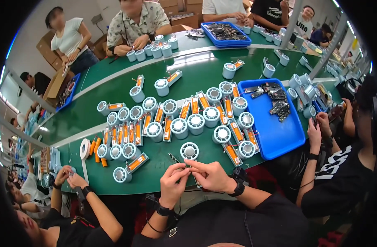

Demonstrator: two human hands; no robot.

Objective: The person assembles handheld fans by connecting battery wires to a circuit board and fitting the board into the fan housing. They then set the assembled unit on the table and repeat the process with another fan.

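Observation:
Just in front of my body, at the near edge of the green table, my left hand point(174, 181) and my right hand point(213, 177) meet with thumbs and fingertips pinched together. Whatever lies between the fingertips is too small and covered to name. Right beyond them stands a light-blue round fan-like unit point(189, 151) with a slotted ring and a silver centre; its lower part is partly hidden by my fingers. A small dark strip point(173, 157) lies beside it, close to my left fingers.
Rows of similar light-blue units with orange batteries point(167, 128) fill the table ahead. A blue tray point(279, 142) holding dark circuit boards point(279, 99) stands right. Left are a white tape roll point(85, 148) and loose orange batteries point(98, 145). Co-workers' hands point(314, 129) work on both sides.

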